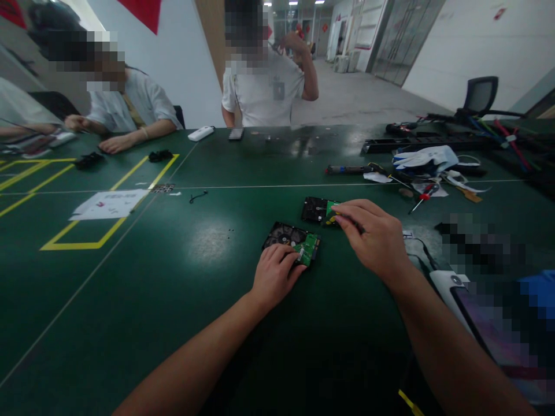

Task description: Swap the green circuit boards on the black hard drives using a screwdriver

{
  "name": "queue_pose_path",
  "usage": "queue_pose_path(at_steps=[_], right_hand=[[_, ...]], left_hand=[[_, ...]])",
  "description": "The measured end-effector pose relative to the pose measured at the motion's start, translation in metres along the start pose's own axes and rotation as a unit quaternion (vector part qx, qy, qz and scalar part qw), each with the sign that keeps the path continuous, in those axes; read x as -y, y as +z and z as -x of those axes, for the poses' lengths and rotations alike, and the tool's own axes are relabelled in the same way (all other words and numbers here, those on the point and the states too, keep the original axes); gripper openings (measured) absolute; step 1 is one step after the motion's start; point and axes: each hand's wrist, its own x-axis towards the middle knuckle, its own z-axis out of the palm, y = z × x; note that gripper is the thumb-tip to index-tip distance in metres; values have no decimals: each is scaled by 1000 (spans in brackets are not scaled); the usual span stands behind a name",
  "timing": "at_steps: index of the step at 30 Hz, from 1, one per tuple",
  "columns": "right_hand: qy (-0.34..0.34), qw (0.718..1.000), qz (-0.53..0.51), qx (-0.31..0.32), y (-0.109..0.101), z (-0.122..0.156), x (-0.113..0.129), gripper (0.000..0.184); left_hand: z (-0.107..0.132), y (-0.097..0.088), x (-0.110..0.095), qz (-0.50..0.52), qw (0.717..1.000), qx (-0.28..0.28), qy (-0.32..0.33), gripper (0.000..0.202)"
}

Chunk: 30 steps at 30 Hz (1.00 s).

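Smooth dark-green tabletop (208,323), crossed by thin pale seams and softly lit in patches, is backed by white walls, a grey floor and a mesh-backed chair (482,95). Across it, a person in a white T-shirt (264,86) and a seated person in a pale shirt (143,101) can be seen.

Two flat, rectangular drives are laid near the table's middle. On the nearer drive (281,232), dark metal with a round hub is joined to a green circuit board; the farther drive (313,209), also dark with a green end, is set just beyond it. By the left hand (275,274), the nearer drive's near side is touched, fingers bent over the top; whether it is pinched cannot be told. A slim yellow-and-dark tool (330,218) is pinched between the thumb and fingers of the right hand (377,237), by which the farther drive's right end is partly hidden.

To the right, crumpled white-and-blue gloves (427,159), a red-and-black screwdriver (424,196), a dark cylindrical tool (347,170) and tangled cables (503,133) are strewn. At left, a white sheet (110,204) is laid across yellow tape (78,247), with a thin black cord (198,197) nearby.

The nearer drive's long axis is turned roughly left to right, slanting slightly towards the near side, its board end pointed right.
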Motion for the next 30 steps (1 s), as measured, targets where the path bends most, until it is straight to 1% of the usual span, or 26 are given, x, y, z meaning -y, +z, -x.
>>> queue_pose_path(at_steps=[6, 11, 14, 18, 21, 24, 27, 30], right_hand=[[-22, 999, -39, 16, 2, 0, 1, 23], [-12, 1000, -5, -19, 5, 0, 1, 21], [-11, 999, -6, -30, 5, 0, -1, 16], [-13, 1000, -19, -13, 3, 0, -1, 13], [-1, 1000, -17, 4, 0, 0, 1, 17], [9, 1000, -17, 23, -1, 0, 2, 24], [-1, 999, -35, 29, -1, 1, 3, 26], [-7, 999, -44, 7, 2, 2, 4, 23]], left_hand=[[-1, 0, 0, 6, 1000, -1, -5, 23], [-1, 0, -2, 7, 1000, 3, -3, 23], [-1, 0, -3, 9, 1000, 3, -2, 22], [-4, -1, -1, -1, 1000, -11, -13, 24], [-10, -2, 3, -20, 998, -44, -40, 31], [-13, 0, 7, -41, 993, -72, -80, 40], [-13, 6, 8, -60, 988, -74, -122, 54], [-11, 13, 9, -63, 984, -59, -159, 66]])
